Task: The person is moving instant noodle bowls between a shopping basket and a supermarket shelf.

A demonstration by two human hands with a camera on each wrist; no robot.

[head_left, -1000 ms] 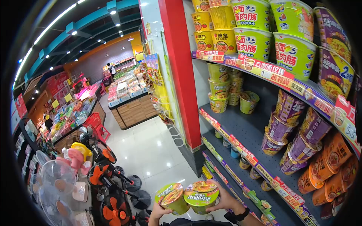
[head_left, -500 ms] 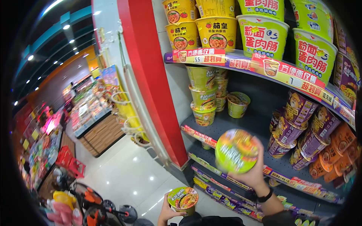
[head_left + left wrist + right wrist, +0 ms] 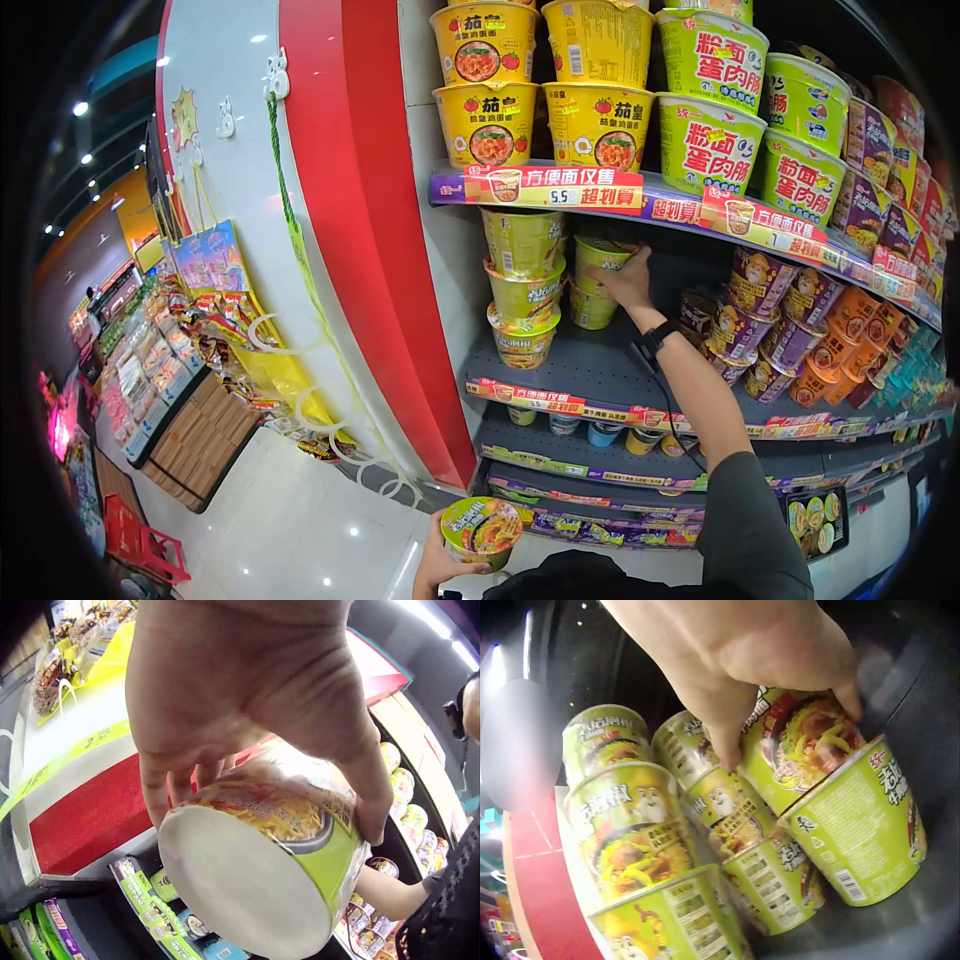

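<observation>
Holding a green noodle cup (image 3: 482,528) at the bottom centre of the frame, the left hand (image 3: 437,562) had its fingers and thumb curled round the side. The lid, with noodles printed on it, faced upward, and this cup was away from the shelf. Further in, at the centre, the right hand (image 3: 628,283) gripped an upper green cup (image 3: 598,258), which sat on top of a lower green cup (image 3: 592,308) on the middle shelf (image 3: 580,366). So the stacking appeared to be only partly done: the upper cup was in its place but not released, and the one in the left hand had yet to be put anywhere.

Just beside, to the left, stood a front stack (image 3: 524,295) of three green cups. All these cups looked closed, therefore the food inside could not be seen. To the right there were purple cups (image 3: 742,328) and orange cups (image 3: 838,345), some of them leaning. On the upper shelf, yellow cups (image 3: 490,125) with tomato pictures stood next to larger light green cups (image 3: 710,145). Farthest, at the left of the frame, a wooden counter (image 3: 190,440) carried many packed goods.
</observation>
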